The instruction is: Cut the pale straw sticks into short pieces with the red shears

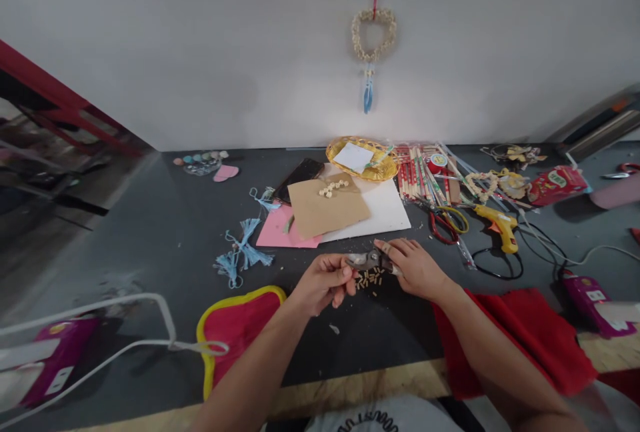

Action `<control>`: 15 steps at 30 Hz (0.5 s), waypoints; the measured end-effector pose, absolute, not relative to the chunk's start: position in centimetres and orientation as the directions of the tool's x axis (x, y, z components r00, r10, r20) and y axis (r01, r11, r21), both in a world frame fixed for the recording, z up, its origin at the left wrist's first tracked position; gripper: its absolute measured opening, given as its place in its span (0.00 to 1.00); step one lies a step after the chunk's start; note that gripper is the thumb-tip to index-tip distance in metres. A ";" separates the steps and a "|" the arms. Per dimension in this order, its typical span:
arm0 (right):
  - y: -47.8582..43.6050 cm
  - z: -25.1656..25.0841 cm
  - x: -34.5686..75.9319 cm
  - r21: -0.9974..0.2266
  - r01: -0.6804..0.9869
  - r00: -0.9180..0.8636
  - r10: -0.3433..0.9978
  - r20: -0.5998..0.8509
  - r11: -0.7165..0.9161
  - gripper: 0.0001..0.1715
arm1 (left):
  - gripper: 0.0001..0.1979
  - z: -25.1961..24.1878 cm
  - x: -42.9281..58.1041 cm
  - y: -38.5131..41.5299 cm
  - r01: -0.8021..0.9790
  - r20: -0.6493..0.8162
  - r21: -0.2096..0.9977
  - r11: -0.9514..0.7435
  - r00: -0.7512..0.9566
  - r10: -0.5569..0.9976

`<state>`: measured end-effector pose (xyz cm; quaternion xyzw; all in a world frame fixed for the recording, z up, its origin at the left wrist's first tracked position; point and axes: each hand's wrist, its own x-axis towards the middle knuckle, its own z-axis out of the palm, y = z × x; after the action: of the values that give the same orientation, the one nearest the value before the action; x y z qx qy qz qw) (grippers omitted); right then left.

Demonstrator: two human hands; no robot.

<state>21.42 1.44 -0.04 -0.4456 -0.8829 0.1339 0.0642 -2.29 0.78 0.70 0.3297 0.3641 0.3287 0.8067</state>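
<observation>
My right hand [417,267] is closed round a pair of metal shears [367,260] whose blades point left. My left hand [325,280] is pinched shut at the blade tips, holding something too small to make out. Under the blades lies a small heap of short cut beige stick pieces [370,278] on the dark table [160,219].
Beyond the hands lie brown card [327,209] with beads, white board [387,209], pink paper [277,231] and a yellow basket [361,159]. Sticks [417,175], red scissors [443,225] and a yellow glue gun [500,225] sit right. Blue tassels [243,252] lie left; red cloth [520,339] near right.
</observation>
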 end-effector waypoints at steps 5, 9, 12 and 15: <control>1.1 -0.4 20.9 -0.336 0.769 -0.571 0.821 0.020 0.544 0.34 | 0.16 0.4 -2.7 0.9 -0.338 -0.360 0.728 0.597 0.553 0.751; 0.9 -0.7 20.3 -0.336 0.796 -0.527 0.850 0.026 0.504 0.32 | 0.17 0.4 -2.8 1.1 -0.354 -0.376 0.738 0.575 0.491 0.785; 1.0 -0.7 20.2 -0.276 0.838 -0.480 0.876 0.038 0.471 0.32 | 0.18 0.6 -2.4 1.3 -0.346 -0.389 0.770 0.536 0.410 0.825; 1.1 -0.7 20.2 -0.203 0.881 -0.425 0.903 0.059 0.428 0.31 | 0.18 0.7 -1.8 1.4 -0.308 -0.350 0.853 0.422 0.263 0.899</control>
<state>20.23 1.13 -0.69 -0.5301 -0.8412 0.0706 0.0798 -1.76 1.38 0.74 0.3366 0.4391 0.4190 0.7199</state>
